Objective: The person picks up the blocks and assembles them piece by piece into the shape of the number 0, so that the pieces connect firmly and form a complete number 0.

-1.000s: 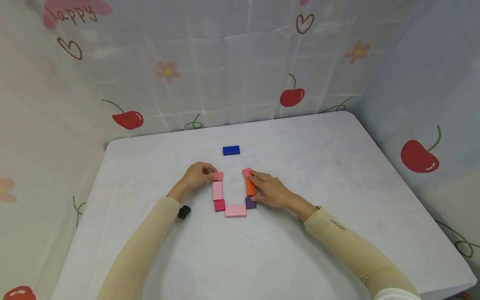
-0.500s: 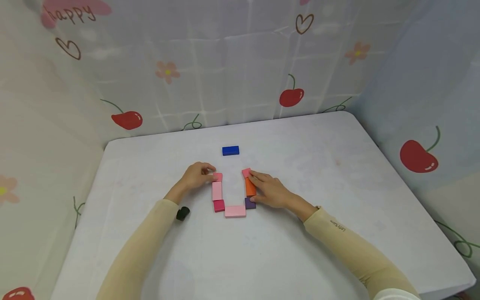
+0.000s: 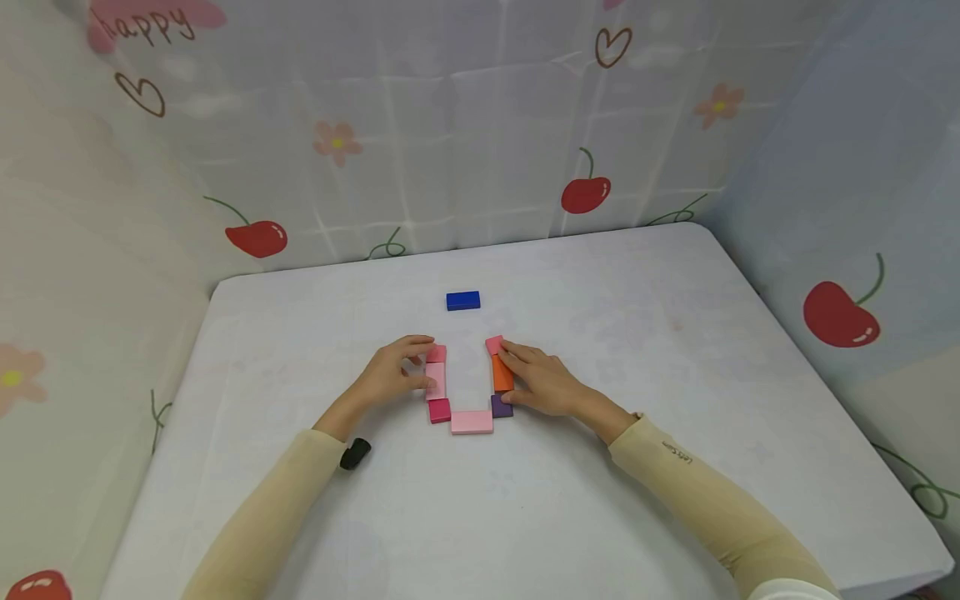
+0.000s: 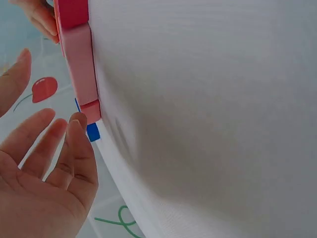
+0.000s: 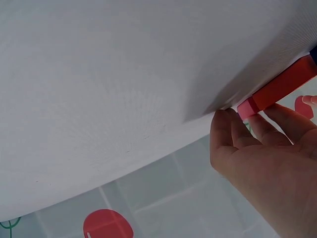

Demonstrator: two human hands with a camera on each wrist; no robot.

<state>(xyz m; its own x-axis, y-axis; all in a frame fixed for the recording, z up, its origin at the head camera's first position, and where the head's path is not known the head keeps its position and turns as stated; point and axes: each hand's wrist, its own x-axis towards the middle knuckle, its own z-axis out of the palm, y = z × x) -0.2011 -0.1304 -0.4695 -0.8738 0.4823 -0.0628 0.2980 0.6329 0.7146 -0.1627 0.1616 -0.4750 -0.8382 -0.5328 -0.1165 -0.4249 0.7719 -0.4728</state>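
Note:
Small blocks form a U on the table. Its left side runs from a small pink block (image 3: 437, 353) through a light pink block (image 3: 435, 375) to a crimson block (image 3: 439, 411). My left hand (image 3: 390, 371) is beside the upper two, fingers spread and thumb apart in the left wrist view. On the right side are a small pink block (image 3: 494, 344), an orange block (image 3: 502, 374) and a purple block (image 3: 501, 407). My right hand (image 3: 546, 383) rests along these with extended fingers, its thumb at the purple one. A long pink block (image 3: 472, 422) lies at the bottom.
A blue block (image 3: 462, 301) lies apart, beyond the U. The white-covered table (image 3: 600, 500) meets a printed curtain (image 3: 465, 125) at its far edge. A small black object (image 3: 356, 454) is at my left sleeve cuff.
My left hand has shifted slightly toward me and its fingers have spread, the thumb moving down off the small pink block. The right hand and the blocks look unchanged.

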